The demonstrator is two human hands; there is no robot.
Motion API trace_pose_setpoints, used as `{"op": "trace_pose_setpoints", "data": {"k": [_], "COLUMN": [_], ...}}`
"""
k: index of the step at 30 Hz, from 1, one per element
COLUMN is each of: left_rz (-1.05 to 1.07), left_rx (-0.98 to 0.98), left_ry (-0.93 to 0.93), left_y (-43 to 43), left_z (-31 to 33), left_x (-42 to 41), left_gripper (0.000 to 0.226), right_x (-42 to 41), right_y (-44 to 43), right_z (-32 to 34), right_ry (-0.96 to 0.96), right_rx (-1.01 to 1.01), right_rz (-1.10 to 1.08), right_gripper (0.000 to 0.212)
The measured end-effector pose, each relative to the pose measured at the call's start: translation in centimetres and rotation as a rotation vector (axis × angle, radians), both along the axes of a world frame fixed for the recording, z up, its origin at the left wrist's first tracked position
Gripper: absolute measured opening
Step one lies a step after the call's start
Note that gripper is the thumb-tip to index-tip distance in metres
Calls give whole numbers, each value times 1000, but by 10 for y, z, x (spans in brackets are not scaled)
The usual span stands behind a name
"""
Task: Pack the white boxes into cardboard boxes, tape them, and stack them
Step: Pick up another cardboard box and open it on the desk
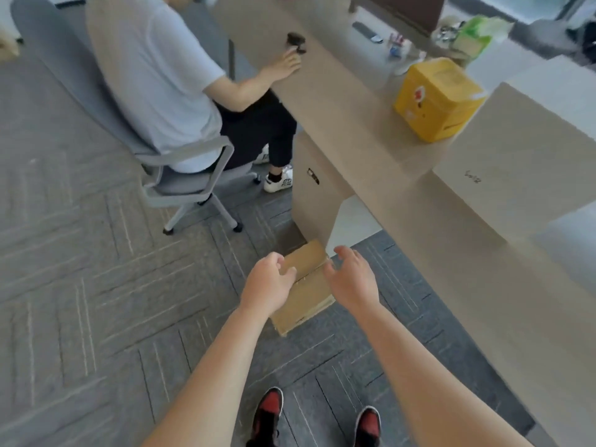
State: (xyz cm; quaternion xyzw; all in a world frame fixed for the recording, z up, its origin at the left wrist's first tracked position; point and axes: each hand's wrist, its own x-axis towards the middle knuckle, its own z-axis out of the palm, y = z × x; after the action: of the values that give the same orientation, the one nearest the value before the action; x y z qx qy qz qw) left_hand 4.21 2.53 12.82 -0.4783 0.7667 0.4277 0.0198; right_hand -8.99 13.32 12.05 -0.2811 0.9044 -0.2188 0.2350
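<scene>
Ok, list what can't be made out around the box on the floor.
Head view only.
Cardboard box: contents and any tape, hidden by closed flaps and both hands.
Left hand: gripping or just touching the box, blurred.
Right hand: contact with the box unclear.
Large carton: handwriting too small to read.

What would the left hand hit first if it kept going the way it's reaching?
Most likely the small cardboard box on the carpet: the left hand reaches down toward its left edge and overlaps it in the picture. Whether it touches the box yet is unclear.
</scene>
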Motion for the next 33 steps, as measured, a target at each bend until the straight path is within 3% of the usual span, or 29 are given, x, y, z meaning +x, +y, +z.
{"op": "trace_pose_setpoints", "data": {"k": [9,14,20,23,27,30,33], "left_rz": [151,211,328,360,400,425,437], "left_rx": [-30,-25,-32,-42,-22,34,55], "left_ry": [-78,-87,-122,-165,-152,-139,-120], "left_y": [22,10,-14,-24,-32,-34,-34], "left_z": [-192,-311,-423,-463,-507,-526,-532], "left_x": [-32,-45,-60,-61,-58,-56,-60], "left_gripper": [57,56,80,83,71,96,104], "right_x": [-56,-76,-99,-110,-123,-131,-137], "right_y": [5,-11,-45,-59,-75,-83,-89], "right_z": [-200,-312,-420,-463,-510,-526,-530], "right_ry": [9,19,40,78,179,152,157], "right_rx": [100,119,78,89,156,152,194], "right_rz": [266,288,259,249,187,90,101], "right_gripper": [46,43,52,59,80,94,96]}}
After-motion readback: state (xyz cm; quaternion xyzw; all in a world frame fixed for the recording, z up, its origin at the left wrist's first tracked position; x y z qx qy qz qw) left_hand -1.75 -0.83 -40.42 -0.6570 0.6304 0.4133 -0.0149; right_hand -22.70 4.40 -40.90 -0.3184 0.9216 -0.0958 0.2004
